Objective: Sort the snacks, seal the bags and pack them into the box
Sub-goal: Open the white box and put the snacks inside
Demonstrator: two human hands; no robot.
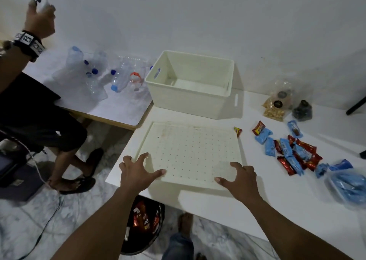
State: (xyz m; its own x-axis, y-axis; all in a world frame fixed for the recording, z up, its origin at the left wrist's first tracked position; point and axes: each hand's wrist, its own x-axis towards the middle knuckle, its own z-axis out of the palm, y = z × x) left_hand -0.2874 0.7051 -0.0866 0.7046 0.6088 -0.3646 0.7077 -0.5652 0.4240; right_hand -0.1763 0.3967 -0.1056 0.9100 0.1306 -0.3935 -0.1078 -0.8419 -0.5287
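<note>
1. The left hand (138, 169) is resting on the near left corner of the perforated lid (190, 150), fingers spread wide.
2. The right hand (242, 178) is pressing the near right corner, likewise splayed and clasping nothing.
3. The lid is lying flat on the worktop (257, 210), with the open box (188, 103) standing just beyond its far edge.
4. Red and blue snacks (293, 152) are lying loose to the right of the lid.
5. Bags of nuts (276, 105) are sitting far right, and a bag of blue packets (346, 182) is sitting near right.
</note>
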